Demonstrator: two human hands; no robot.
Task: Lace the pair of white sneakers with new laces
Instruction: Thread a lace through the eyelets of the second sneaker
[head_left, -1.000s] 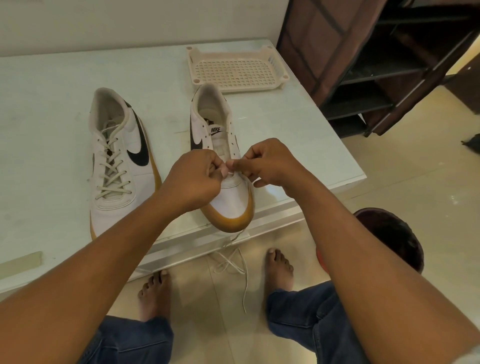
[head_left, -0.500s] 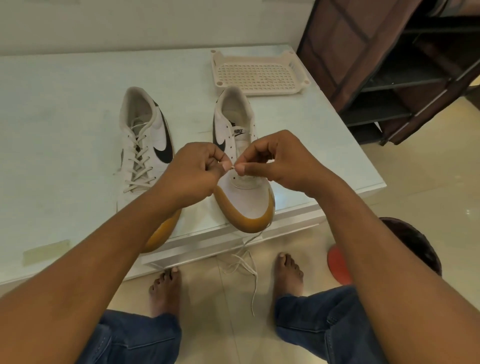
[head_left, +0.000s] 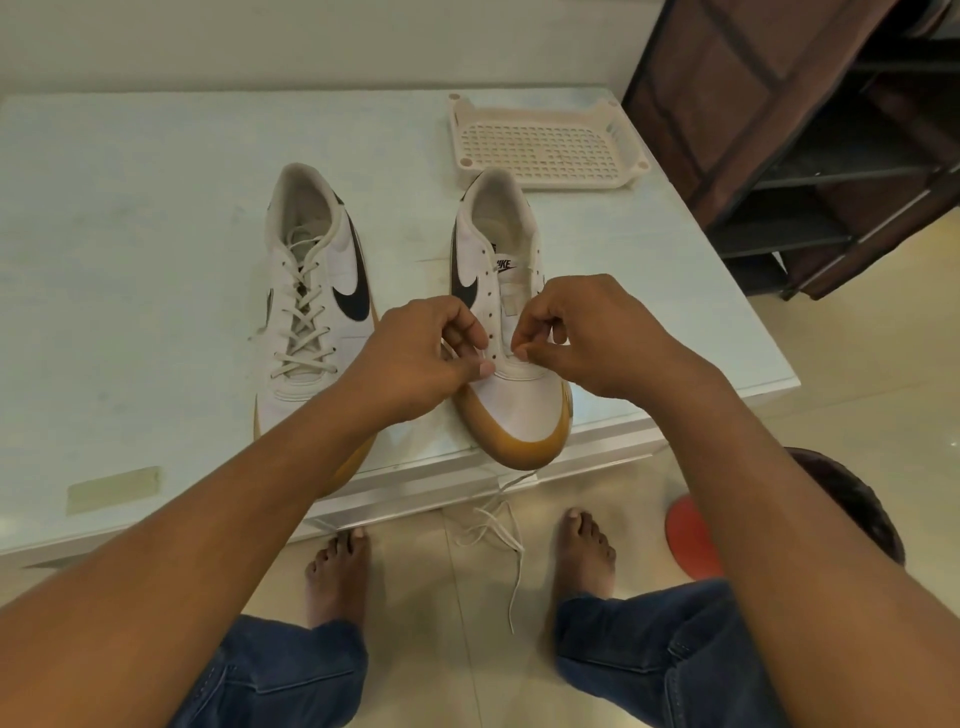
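Note:
Two white sneakers with black swooshes and tan soles stand on the pale table (head_left: 130, 218). The left sneaker (head_left: 311, 291) is laced. The right sneaker (head_left: 514, 400) shows bare eyelets, its toe over the table's front edge. My left hand (head_left: 415, 358) and my right hand (head_left: 576, 332) meet over its lowest eyelets; each pinches the white lace between thumb and finger. The lace's loose end (head_left: 498, 530) hangs off the table edge down to the floor between my feet.
A cream perforated plastic tray (head_left: 545, 145) sits at the table's back right. A dark shoe rack (head_left: 810, 156) stands to the right. A red and dark round stool (head_left: 691, 535) is on the floor by my right leg.
The view has shifted so the shoes sit further right in frame. Both hands stay at the right sneaker's lowest eyelets, fingers reworking their pinch on the lace.

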